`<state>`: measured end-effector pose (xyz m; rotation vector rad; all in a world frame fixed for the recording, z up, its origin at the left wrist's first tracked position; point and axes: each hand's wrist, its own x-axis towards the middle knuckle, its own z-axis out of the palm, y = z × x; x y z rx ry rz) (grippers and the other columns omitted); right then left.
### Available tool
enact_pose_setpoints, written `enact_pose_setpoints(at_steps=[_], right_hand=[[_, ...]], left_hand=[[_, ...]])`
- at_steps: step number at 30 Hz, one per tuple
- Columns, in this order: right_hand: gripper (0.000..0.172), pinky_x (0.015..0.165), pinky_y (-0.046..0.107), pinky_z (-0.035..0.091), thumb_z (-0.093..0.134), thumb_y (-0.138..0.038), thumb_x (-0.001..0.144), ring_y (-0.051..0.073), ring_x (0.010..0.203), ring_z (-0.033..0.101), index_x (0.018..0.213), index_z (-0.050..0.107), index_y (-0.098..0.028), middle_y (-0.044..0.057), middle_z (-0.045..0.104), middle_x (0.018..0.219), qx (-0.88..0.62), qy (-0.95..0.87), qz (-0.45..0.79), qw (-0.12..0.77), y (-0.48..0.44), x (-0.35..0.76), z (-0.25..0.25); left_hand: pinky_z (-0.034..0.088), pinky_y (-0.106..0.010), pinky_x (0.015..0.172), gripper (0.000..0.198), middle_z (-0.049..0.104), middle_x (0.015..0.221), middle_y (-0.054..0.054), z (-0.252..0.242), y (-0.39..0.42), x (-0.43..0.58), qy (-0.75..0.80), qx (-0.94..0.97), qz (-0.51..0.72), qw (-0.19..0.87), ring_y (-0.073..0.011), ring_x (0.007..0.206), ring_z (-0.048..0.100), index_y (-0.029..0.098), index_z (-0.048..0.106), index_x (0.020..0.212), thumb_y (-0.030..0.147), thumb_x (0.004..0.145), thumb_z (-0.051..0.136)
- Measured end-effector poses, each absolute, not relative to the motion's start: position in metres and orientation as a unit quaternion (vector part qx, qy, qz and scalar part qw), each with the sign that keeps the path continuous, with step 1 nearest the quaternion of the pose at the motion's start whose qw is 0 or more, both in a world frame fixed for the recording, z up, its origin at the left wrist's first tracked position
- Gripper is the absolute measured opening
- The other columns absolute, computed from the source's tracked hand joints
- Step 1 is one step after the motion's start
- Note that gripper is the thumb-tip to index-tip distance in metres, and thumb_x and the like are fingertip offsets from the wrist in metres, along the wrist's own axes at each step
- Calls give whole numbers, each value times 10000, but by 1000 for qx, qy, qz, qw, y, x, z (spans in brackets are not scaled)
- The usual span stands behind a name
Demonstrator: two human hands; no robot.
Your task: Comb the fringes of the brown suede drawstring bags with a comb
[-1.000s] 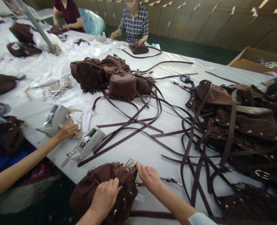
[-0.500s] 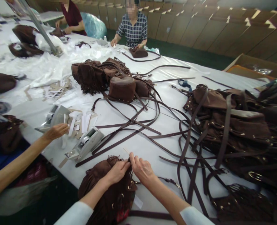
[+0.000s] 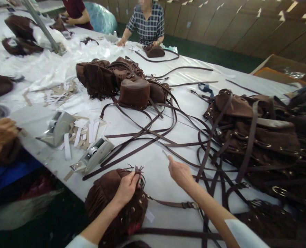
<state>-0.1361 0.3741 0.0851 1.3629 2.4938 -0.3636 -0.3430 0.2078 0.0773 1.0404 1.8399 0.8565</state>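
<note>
A dark brown fringed bag (image 3: 105, 187) with metal eyelets lies at the table's front edge. My left hand (image 3: 128, 187) is closed on a bunch of its thin fringe (image 3: 139, 171), whose ends stick up past the fingers. My right hand (image 3: 180, 174) is to the right, over the table and apart from the bag. Between its fingertips is a thin pale stick-like piece (image 3: 165, 154), too small to name. From the bag's right side runs a buckled strap (image 3: 170, 204), and a white tag (image 3: 149, 216) lies beside it.
Two tape dispensers (image 3: 93, 156) stand at left beside paper strips (image 3: 82, 132). Brown bags with long straps are heaped at centre (image 3: 134, 93) and right (image 3: 272, 137). A co-worker's hand (image 3: 2, 132) is at far left. Two people work across the table.
My right hand has moved right, away from the fringe, with the thin piece. My left hand still grips the fringe. The co-worker's hand has drawn back left from the paper strips.
</note>
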Motion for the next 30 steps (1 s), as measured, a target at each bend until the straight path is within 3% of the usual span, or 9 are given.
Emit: enact_pose_setpoints(at_steps=[2, 4, 8, 11, 16, 23, 30], right_hand=[[348, 641, 238, 514, 400, -120, 929, 169, 673, 692, 1246, 545, -114, 44, 714, 717, 468, 862, -169, 100, 337, -144, 82], [365, 637, 192, 516, 347, -109, 939, 137, 669, 691, 1248, 540, -107, 30, 729, 757, 464, 860, -204, 67, 298, -151, 75], [394, 784, 235, 532, 319, -150, 970, 169, 903, 688, 1328, 464, -76, 118, 712, 1046, 447, 863, -233, -21, 256, -159, 64], [453, 672, 274, 542, 415, -101, 931, 197, 797, 672, 1384, 406, -85, 100, 702, 921, 347, 917, -187, -55, 251, -170, 60], [528, 495, 268, 488, 547, -51, 831, 197, 668, 632, 1349, 458, -100, 65, 661, 783, 204, 974, -103, -3, 239, -193, 46], [484, 530, 279, 513, 487, 2, 834, 196, 665, 647, 1313, 503, -64, 96, 674, 777, 244, 965, -78, 50, 252, -208, 18], [494, 589, 287, 540, 406, -4, 852, 194, 676, 670, 1324, 488, -124, 83, 687, 795, 303, 942, -96, 111, 316, -176, 9]], left_hand=[[444, -393, 959, 369, 635, 1148, -121, 74, 219, -365, 755, 392, 380, 362, -242, 1078, 595, 163, 555, 1171, 411, 926, 435], [397, -448, 1037, 479, 561, 1267, -143, 72, 209, -384, 807, 377, 369, 265, -266, 1190, 527, 158, 461, 1294, 441, 907, 478], [443, -503, 941, 593, 559, 1153, -149, 72, 148, -379, 874, 424, 190, 143, -326, 1095, 529, 140, 452, 1273, 551, 858, 550], [459, -460, 838, 534, 549, 1090, -121, 70, 121, -348, 847, 503, 30, 166, -319, 989, 532, 162, 518, 1207, 516, 822, 630], [394, -389, 769, 118, 525, 966, -76, 53, 129, -326, 799, 569, -96, 169, -278, 914, 506, 247, 649, 982, 288, 909, 565], [358, -373, 760, 176, 515, 956, -70, 37, 129, -339, 793, 577, -89, 171, -251, 899, 486, 232, 648, 952, 222, 946, 473], [381, -366, 766, 191, 509, 939, -53, 37, 118, -339, 791, 586, -59, 165, -254, 892, 498, 240, 627, 931, 218, 961, 439]])
